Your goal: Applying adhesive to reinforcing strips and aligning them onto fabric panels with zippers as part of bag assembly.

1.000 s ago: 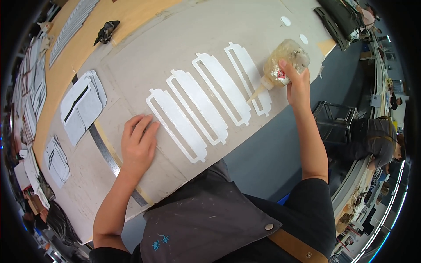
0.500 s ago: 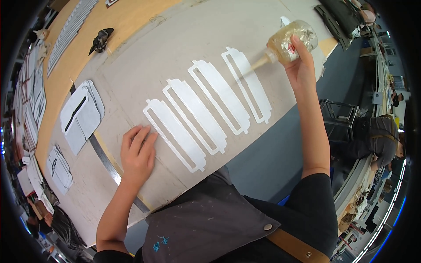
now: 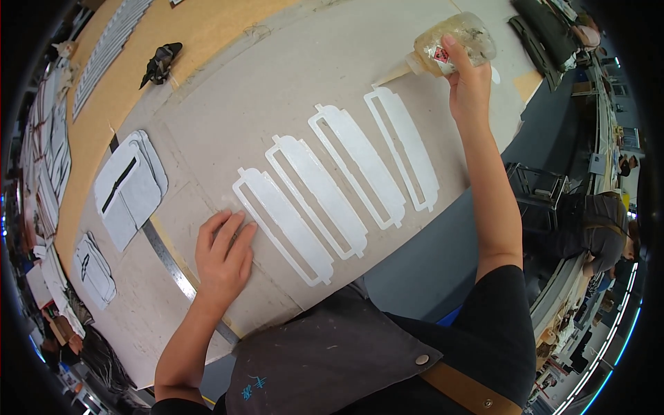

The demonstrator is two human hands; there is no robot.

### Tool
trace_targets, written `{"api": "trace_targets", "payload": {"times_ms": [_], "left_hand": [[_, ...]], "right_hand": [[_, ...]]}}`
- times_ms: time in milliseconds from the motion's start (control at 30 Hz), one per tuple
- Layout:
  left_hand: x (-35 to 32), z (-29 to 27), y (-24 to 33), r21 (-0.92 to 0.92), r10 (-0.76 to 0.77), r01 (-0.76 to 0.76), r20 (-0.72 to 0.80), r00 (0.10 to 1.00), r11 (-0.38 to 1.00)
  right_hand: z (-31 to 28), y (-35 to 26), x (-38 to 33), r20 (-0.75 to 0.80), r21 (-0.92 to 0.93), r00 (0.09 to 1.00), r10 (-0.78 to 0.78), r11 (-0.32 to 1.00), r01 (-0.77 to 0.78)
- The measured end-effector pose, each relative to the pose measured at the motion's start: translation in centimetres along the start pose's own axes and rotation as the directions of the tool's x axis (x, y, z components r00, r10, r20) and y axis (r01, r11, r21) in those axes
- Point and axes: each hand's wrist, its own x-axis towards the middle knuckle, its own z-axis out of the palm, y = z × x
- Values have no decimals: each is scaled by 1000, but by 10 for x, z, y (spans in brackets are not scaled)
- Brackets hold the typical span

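My right hand (image 3: pixel 472 90) grips a translucent squeeze bottle (image 3: pixel 453 52) of yellowish liquid, tilted so its thin nozzle (image 3: pixel 393 74) points down and left. The nozzle's tip is at the upper end of the farthest right white cut piece (image 3: pixel 409 142); whether it touches cannot be told. Several such flat pieces, each with a long slot, lie in a slanting row on the grey work surface (image 3: pixel 214 114). Beside the leftmost white piece (image 3: pixel 290 225), my left hand (image 3: pixel 225 261) rests on the surface, fingers spread and holding nothing.
A metal ruler (image 3: pixel 169 261) lies left of my left hand. Farther left are stacked pale panels (image 3: pixel 131 197) with a black slit and a smaller stack (image 3: pixel 93 270). A black bundled object (image 3: pixel 162 63) sits at the back left. Another person (image 3: pixel 598 228) bends beyond the aisle at right.
The bottle in my right hand has moved up and slightly left, its nozzle shifting from mid-row to the rightmost piece's upper end. The whole row appears slightly lower and farther right.
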Motion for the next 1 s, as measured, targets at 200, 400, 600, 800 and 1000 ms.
{"api": "trace_targets", "payload": {"times_ms": [200, 400, 600, 800, 1000], "left_hand": [[2, 0, 1, -2, 5, -5, 1, 1000, 1000], [3, 0, 2, 5, 18, -18, -16, 1000, 1000], [3, 1, 0, 6, 38, -37, -35, 999, 999], [2, 1, 2, -30, -11, 11, -11, 1000, 999], [3, 1, 0, -33, 0, -1, -24, 1000, 999]], "right_hand": [[-9, 5, 4, 48, -70, 999, -1, 998, 4], [-20, -4, -14, 66, -78, 997, 49, 996, -44], [-34, -11, -33, 20, -79, 996, 90, 993, -88], [-49, -18, -56, 4, -96, 986, 166, 982, -164], [-63, -24, -77, 17, -52, 983, 183, 982, -182]]}}
